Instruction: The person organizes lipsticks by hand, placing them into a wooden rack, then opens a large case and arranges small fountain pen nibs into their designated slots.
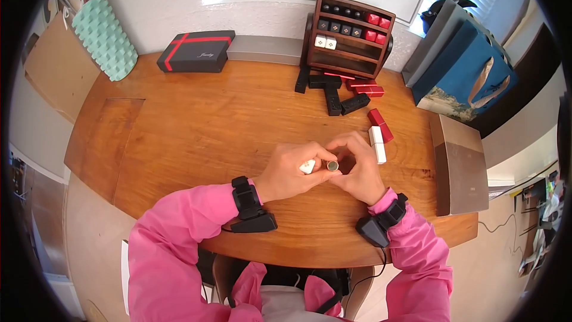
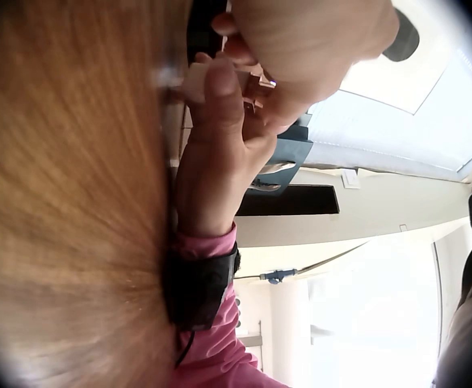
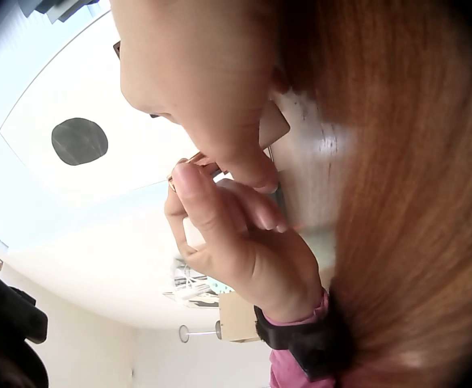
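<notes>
My left hand [image 1: 289, 170] curls around a small white square piece [image 1: 307, 167], part of which shows between the fingers and thumb. Fingertips of both hands pinch a small lipstick tube [image 1: 332, 166] with a round metallic opening that faces up. From the other side, my right hand [image 1: 359, 164] holds the same tube between thumb and curled fingers. Both hands are close over the wooden table. In the left wrist view the near left hand [image 2: 308, 52] hides much of the tube. Just beyond the right hand lies a white lipstick [image 1: 377, 145] beside a red lipstick [image 1: 380, 125].
A wooden tiered rack [image 1: 348, 36] holds black, red and white lipsticks. Several black lipsticks [image 1: 332, 100] and red ones [image 1: 366, 86] lie before it. A black gift box [image 1: 196, 52] stands back left, a blue bag [image 1: 465, 71] and brown box [image 1: 459, 164] on the right.
</notes>
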Demonstrator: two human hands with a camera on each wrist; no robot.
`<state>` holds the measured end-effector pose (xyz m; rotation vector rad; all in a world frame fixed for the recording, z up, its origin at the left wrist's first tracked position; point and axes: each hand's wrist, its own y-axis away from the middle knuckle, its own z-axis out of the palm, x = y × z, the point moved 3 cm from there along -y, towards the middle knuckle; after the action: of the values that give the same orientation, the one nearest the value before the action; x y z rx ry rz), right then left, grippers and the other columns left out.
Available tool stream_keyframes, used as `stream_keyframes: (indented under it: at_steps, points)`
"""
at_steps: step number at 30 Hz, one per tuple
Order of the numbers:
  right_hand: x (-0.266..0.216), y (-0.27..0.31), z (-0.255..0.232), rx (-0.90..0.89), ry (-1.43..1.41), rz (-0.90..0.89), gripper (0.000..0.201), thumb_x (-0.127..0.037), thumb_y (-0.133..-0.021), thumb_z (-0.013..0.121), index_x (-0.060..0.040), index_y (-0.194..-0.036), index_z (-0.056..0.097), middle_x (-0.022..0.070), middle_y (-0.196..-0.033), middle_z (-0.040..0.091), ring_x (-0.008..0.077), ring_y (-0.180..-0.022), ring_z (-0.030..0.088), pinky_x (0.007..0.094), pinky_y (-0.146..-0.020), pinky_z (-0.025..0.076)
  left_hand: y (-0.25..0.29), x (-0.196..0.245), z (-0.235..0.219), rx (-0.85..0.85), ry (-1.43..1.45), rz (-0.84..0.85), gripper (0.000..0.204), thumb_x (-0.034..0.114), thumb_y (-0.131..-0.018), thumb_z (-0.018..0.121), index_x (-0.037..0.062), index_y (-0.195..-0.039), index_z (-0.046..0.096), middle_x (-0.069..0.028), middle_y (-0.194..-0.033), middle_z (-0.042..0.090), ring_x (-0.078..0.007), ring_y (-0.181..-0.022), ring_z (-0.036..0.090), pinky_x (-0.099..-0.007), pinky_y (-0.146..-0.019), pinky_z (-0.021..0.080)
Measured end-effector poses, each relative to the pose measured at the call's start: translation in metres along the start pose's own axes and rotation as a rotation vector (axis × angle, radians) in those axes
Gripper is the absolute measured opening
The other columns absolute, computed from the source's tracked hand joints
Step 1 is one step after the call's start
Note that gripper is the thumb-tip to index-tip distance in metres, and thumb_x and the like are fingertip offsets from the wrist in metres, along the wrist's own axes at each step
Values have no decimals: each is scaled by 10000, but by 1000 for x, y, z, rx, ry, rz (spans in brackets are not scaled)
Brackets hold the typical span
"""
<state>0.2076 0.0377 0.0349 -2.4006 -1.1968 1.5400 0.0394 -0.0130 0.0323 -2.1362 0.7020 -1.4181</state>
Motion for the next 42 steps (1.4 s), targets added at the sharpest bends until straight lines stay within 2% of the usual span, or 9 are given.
stream_keyframes:
  at_steps: [2, 7, 9, 11, 13, 19, 26, 33, 42]
  points:
    - [8, 2, -1, -21, 16, 91, 314, 30, -745, 763, -3, -1049, 690, 139, -1022, 677, 264, -924, 663, 328, -741, 536, 0, -1, 1, 28, -2, 24, 253, 62, -793, 852, 56, -1014, 727, -18, -659, 611, -114, -577, 585, -262, -528, 441]
    - [5, -1, 3, -42, -15, -224, 381, -1, -711, 811, -8, -1067, 677, 129, -1017, 679, 265, -921, 664, 325, -742, 530, 0, -2, 1, 56, -19, 25, 259, 66, -791, 853, 60, -1020, 733, -25, -649, 610, -115, -570, 580, -266, -531, 442]
    - [-1, -3, 2, -48, -2, -203, 356, 6, -714, 805, -4, -1049, 685, 133, -1033, 684, 277, -930, 667, 335, -758, 532, 0, 1, 0, 38, -20, 26, 260, 64, -792, 851, 60, -1024, 734, -28, -653, 613, -117, -571, 580, -269, -534, 445]
    - [-4, -2, 2, -55, 11, -183, 332, 13, -717, 799, -1, -1031, 693, 137, -1050, 689, 289, -938, 670, 345, -774, 533, 0, 2, 0, -13, -10, -38, 218, 89, -804, 829, 71, -993, 721, -79, -747, 688, -202, -633, 664, -315, -576, 511]
    - [3, 1, 1, -10, -53, 69, 299, 30, -738, 762, 6, -1029, 700, 154, -1073, 697, 322, -961, 669, 365, -808, 531, 0, 2, -1, -15, -8, -45, 218, 84, -808, 824, 73, -1001, 724, -83, -752, 692, -206, -640, 672, -317, -582, 517]
    - [1, 0, 2, -64, -73, -117, 346, 31, -761, 733, 4, -1103, 690, 162, -1085, 707, 337, -990, 669, 381, -854, 529, 1, 0, 0, -16, -5, -46, 232, 75, -814, 812, 78, -1031, 729, -95, -827, 725, -230, -713, 713, -325, -625, 549]
    - [8, 0, 5, -176, -158, -128, 369, 47, -785, 675, -6, -1150, 680, 174, -1160, 696, 363, -1062, 663, 413, -930, 517, 0, 3, 0, -75, 41, -9, 301, 52, -833, 786, 77, -1128, 732, -94, -965, 751, -259, -791, 736, -325, -673, 574]
    - [5, 0, 5, -191, -147, -120, 388, 43, -794, 668, -5, -1179, 670, 180, -1192, 687, 376, -1085, 653, 415, -942, 515, 0, 3, 0, -100, 35, -24, 291, 50, -827, 787, 65, -1113, 734, -100, -974, 751, -248, -791, 737, -311, -684, 581]
    - [8, 1, 5, -158, -94, -133, 411, 25, -795, 698, -3, -1204, 672, 182, -1195, 687, 375, -1087, 652, 414, -946, 513, 2, 0, 0, -56, -26, -12, 268, 80, -810, 817, 92, -1059, 718, -65, -831, 717, -221, -682, 695, -317, -599, 535]
